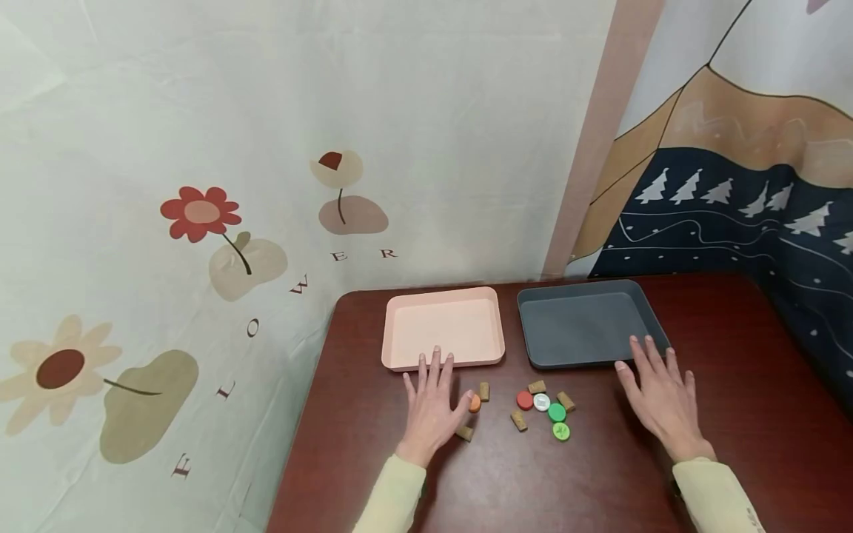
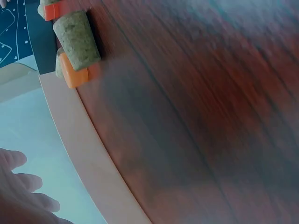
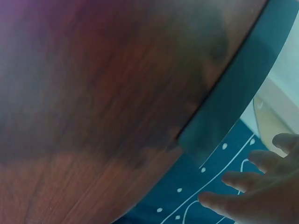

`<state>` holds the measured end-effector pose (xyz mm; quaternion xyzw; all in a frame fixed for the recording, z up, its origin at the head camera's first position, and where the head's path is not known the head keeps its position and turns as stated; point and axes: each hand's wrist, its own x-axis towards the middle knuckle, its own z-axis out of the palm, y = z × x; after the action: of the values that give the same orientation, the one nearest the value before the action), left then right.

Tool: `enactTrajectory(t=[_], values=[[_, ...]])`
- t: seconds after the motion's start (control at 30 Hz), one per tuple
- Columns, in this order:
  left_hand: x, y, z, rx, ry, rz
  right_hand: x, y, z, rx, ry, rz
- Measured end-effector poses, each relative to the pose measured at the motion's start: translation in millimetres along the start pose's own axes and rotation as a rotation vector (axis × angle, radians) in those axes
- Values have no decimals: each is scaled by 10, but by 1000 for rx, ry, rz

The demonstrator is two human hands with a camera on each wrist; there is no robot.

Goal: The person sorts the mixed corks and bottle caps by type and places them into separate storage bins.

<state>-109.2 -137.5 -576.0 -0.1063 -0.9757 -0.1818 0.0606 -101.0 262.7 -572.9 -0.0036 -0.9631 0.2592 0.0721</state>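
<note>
My left hand (image 1: 432, 409) hovers with spread fingers in front of the pink tray (image 1: 389, 333), holding nothing. By its thumb are an orange bottle cap (image 1: 474, 403), a cork (image 1: 484, 391) and another cork (image 1: 465, 434), partly hidden. The left wrist view shows a cork (image 2: 78, 39) in front of the orange cap (image 2: 74, 77). My right hand (image 1: 665, 406), also with fingers spread and nothing in it, is at the near right corner of the dark grey tray (image 1: 580, 326). Whether its fingertips touch that tray's rim (image 3: 233, 88) I cannot tell.
Between the hands lie a red cap (image 1: 525, 400), a white cap (image 1: 542, 403), a green cap (image 1: 557, 412), a light green cap (image 1: 561, 431) and several corks (image 1: 519, 421). Both trays stand at the back of the dark wooden table (image 1: 520, 488), before a printed curtain (image 1: 453, 148).
</note>
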Motion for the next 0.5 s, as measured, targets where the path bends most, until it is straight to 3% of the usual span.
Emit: enactTrajectory(t=[0.5], values=[[-1,96,48,-32,24,17,385,378,-135,-2,-74,119]])
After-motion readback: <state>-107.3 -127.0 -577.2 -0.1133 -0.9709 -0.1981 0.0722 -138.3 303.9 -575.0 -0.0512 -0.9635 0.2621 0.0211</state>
